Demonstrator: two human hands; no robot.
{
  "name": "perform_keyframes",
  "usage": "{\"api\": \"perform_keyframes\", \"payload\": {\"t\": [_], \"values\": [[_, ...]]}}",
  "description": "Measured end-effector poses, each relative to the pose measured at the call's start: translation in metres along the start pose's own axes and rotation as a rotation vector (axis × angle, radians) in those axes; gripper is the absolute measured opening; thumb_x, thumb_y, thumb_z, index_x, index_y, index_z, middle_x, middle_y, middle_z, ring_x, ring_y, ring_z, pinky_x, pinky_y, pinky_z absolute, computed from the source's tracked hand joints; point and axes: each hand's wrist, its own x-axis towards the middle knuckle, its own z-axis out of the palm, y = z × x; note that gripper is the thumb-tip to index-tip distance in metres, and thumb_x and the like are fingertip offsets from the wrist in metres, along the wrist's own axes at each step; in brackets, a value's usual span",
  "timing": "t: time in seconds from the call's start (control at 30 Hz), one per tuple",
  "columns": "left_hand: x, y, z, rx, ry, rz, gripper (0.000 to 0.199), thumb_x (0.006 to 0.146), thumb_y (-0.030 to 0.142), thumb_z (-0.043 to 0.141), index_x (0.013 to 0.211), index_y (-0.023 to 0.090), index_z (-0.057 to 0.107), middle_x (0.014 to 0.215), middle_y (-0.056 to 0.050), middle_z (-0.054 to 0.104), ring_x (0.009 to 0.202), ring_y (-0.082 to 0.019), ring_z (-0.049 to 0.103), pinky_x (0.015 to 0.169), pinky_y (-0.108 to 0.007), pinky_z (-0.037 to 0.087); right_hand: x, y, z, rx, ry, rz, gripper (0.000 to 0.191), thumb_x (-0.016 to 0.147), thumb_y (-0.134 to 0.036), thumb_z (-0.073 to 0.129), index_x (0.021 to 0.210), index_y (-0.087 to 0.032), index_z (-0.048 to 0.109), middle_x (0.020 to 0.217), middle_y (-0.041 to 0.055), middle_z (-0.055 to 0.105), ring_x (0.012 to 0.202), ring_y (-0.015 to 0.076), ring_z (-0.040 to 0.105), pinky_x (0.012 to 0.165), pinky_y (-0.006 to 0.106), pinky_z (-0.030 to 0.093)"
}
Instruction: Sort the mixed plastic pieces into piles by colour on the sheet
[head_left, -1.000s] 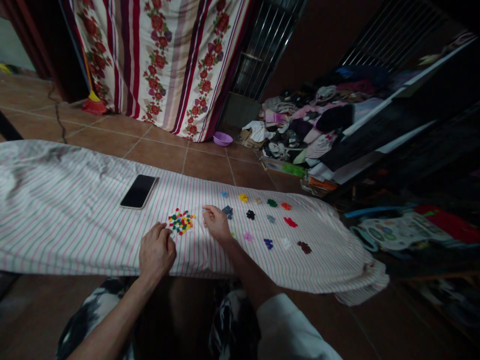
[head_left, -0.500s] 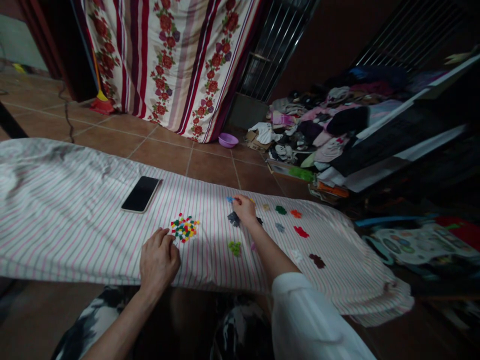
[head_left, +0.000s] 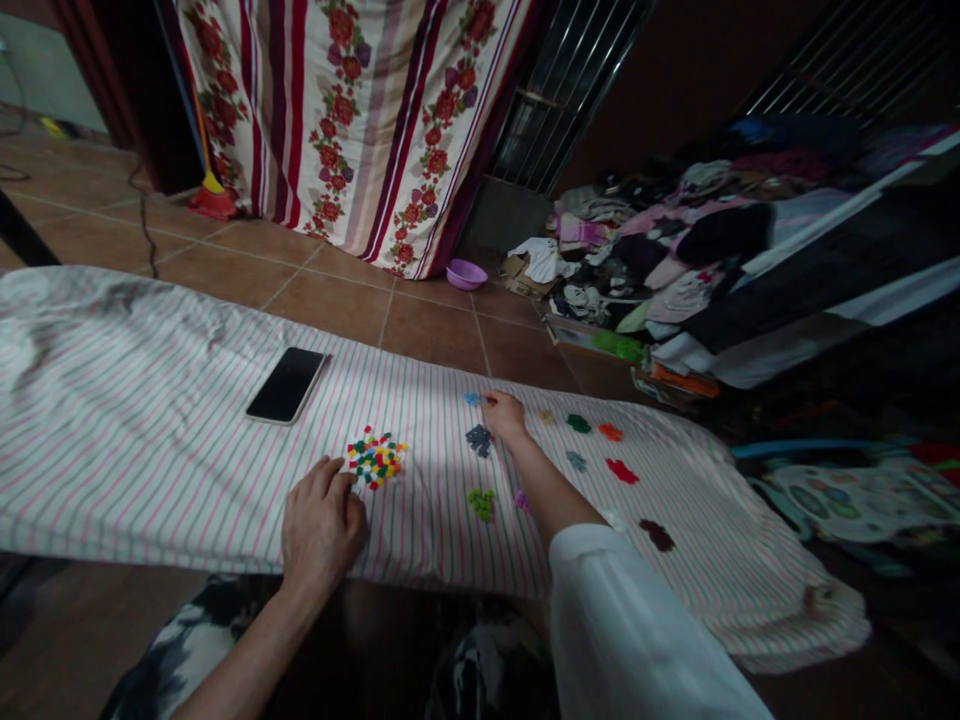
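Observation:
My left hand [head_left: 322, 515] rests on the striped cloth, fingers lying loosely open at the near left edge of a mixed pile of tiny coloured pieces [head_left: 376, 458]. Farther right, my right hand [head_left: 507, 414] is closed in a pinch beside a small light-blue pile [head_left: 472, 399]. What its fingertips hold, if anything, is too small to make out. Close to that hand lie a dark grey pile [head_left: 478, 440], a lime-green pile [head_left: 481, 504] and a purple pile [head_left: 523, 501], which my forearm borders.
Other single-colour piles lie to the right: dark green [head_left: 578, 423], orange [head_left: 610, 431], red [head_left: 622, 470], grey [head_left: 576, 460] and dark brown [head_left: 657, 535]. A phone [head_left: 286, 385] lies at left. Beyond the table are a purple basin [head_left: 466, 274] and heaped clothes [head_left: 660, 250].
My right hand has drawn slightly away from the light-blue pile, which now shows more fully. My left hand stays by the mixed pile. The whole view has shifted a little.

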Motion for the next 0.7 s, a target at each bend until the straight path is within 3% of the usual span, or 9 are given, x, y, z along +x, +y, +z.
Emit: {"api": "perform_keyframes", "payload": {"t": [0.33, 0.5, 0.7], "values": [[0.0, 0.0, 0.002, -0.024, 0.003, -0.023, 0.025, 0.08, 0.018, 0.045, 0.095, 0.019, 0.065, 0.118, -0.01, 0.066, 0.118, -0.028, 0.055, 0.096, -0.044, 0.044, -0.003, 0.007, 0.01, 0.205, 0.099, -0.102, 0.032, 0.073, -0.008, 0.051, 0.09, -0.021, 0.074, 0.091, 0.0058, 0.075, 0.095, 0.0233, 0.07, 0.088, 0.035, 0.052], [0.0, -0.001, 0.001, -0.024, -0.008, -0.017, 0.025, 0.081, 0.019, 0.044, 0.095, 0.019, 0.065, 0.119, -0.01, 0.065, 0.119, -0.028, 0.055, 0.095, -0.044, 0.044, -0.005, 0.007, 0.011, 0.272, 0.093, -0.059, 0.038, 0.072, -0.008, 0.049, 0.1, -0.019, 0.071, 0.09, 0.0055, 0.075, 0.092, 0.0202, 0.07, 0.09, 0.034, 0.051], [0.001, 0.001, -0.001, -0.02, -0.006, -0.03, 0.025, 0.081, 0.018, 0.045, 0.096, 0.019, 0.065, 0.119, -0.009, 0.065, 0.119, -0.028, 0.055, 0.095, -0.044, 0.044, -0.009, 0.008, 0.006, 0.311, 0.075, -0.044, 0.037, 0.074, -0.009, 0.049, 0.103, -0.016, 0.07, 0.093, 0.0088, 0.075, 0.094, 0.0227, 0.07, 0.089, 0.037, 0.053]]}}
